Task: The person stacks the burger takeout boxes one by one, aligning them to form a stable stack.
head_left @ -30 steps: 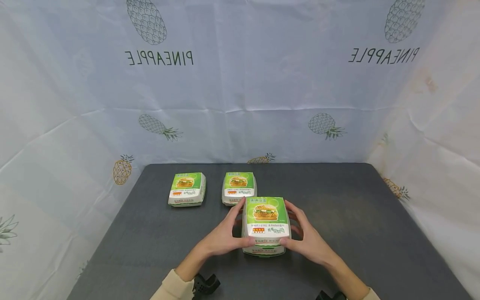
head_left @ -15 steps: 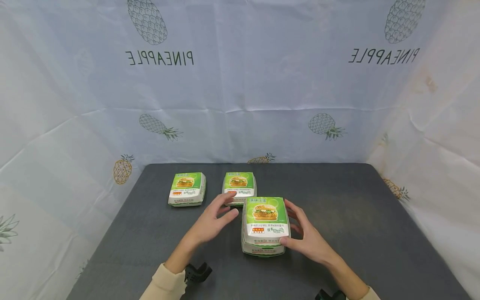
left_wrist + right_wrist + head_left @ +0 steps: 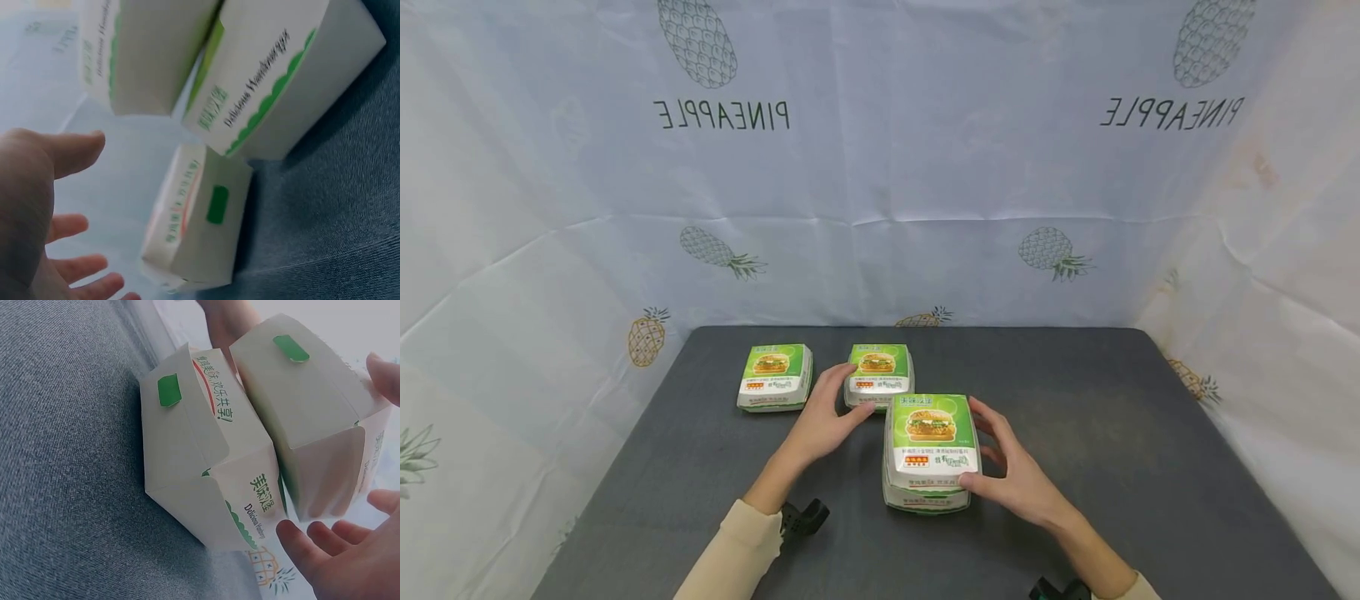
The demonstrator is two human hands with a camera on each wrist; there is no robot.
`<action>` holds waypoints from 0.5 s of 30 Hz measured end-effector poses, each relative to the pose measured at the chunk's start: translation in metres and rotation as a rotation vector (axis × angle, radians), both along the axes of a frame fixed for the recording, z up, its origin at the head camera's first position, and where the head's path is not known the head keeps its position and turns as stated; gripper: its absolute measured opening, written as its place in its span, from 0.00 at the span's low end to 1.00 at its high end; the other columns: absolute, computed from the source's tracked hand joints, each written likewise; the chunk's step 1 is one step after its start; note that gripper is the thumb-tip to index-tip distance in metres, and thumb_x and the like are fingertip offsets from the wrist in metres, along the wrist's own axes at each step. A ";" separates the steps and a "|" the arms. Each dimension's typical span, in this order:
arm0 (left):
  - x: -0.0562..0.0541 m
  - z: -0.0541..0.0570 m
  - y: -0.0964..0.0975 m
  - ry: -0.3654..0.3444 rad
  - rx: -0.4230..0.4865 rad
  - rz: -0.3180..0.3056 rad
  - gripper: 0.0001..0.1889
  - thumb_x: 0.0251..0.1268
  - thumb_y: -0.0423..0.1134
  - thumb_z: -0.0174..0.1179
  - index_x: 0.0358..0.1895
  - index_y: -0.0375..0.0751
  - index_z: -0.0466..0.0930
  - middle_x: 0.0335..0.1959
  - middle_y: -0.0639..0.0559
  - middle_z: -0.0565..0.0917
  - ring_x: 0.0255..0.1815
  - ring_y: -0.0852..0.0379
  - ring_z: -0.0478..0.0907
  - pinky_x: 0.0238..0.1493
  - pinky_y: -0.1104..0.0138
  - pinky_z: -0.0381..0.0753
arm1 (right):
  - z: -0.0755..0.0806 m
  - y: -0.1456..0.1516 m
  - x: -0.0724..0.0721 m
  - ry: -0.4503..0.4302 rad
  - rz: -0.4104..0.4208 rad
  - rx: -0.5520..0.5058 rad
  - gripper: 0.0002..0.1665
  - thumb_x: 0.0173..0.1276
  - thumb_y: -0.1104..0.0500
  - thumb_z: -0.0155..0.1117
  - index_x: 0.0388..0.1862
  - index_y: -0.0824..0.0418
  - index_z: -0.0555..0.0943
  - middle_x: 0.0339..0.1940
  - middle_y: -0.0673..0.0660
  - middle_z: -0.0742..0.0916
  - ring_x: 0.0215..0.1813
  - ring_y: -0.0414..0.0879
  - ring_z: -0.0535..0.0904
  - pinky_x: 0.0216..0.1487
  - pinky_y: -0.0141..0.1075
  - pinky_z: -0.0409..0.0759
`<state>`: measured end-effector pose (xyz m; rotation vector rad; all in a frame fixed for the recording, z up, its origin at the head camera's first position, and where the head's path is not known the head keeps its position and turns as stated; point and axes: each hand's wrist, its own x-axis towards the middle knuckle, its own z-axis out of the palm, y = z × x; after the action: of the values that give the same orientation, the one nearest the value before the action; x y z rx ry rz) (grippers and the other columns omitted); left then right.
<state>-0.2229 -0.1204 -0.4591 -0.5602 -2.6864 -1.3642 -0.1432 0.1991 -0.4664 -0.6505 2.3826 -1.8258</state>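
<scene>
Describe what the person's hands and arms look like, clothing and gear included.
The left hand and right hand are ungloved. The left sleeve is plain cream; just the edge of a similar right sleeve shows. A black, angular device sits by the left wrist, another black device by the right.

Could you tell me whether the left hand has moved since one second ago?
Yes. Judged against the table, the left hand moved leftward and forward, from the stacked burger boxes toward the right rear burger box.
</scene>
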 end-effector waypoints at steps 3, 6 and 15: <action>-0.008 -0.004 0.003 -0.050 -0.030 0.010 0.44 0.68 0.55 0.66 0.80 0.43 0.57 0.81 0.37 0.51 0.80 0.35 0.51 0.68 0.34 0.61 | -0.001 0.000 0.001 0.007 -0.001 0.001 0.56 0.66 0.61 0.71 0.85 0.50 0.49 0.81 0.56 0.57 0.76 0.42 0.58 0.66 0.36 0.71; -0.015 -0.007 0.006 -0.096 -0.045 0.011 0.47 0.66 0.56 0.68 0.82 0.46 0.53 0.81 0.37 0.48 0.80 0.34 0.48 0.67 0.33 0.61 | -0.001 0.001 0.001 0.011 0.004 -0.002 0.56 0.66 0.61 0.71 0.85 0.49 0.49 0.81 0.56 0.57 0.74 0.35 0.58 0.65 0.36 0.71; -0.039 -0.024 0.008 -0.149 0.003 -0.017 0.54 0.59 0.58 0.72 0.83 0.49 0.50 0.81 0.34 0.44 0.80 0.32 0.49 0.68 0.35 0.62 | -0.001 0.000 0.002 -0.002 0.014 -0.005 0.56 0.66 0.61 0.71 0.84 0.45 0.50 0.81 0.56 0.57 0.75 0.37 0.57 0.65 0.36 0.71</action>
<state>-0.2616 -0.1128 -0.4834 -0.5005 -2.8002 -1.4705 -0.1414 0.1993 -0.4672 -0.6639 2.3670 -1.8260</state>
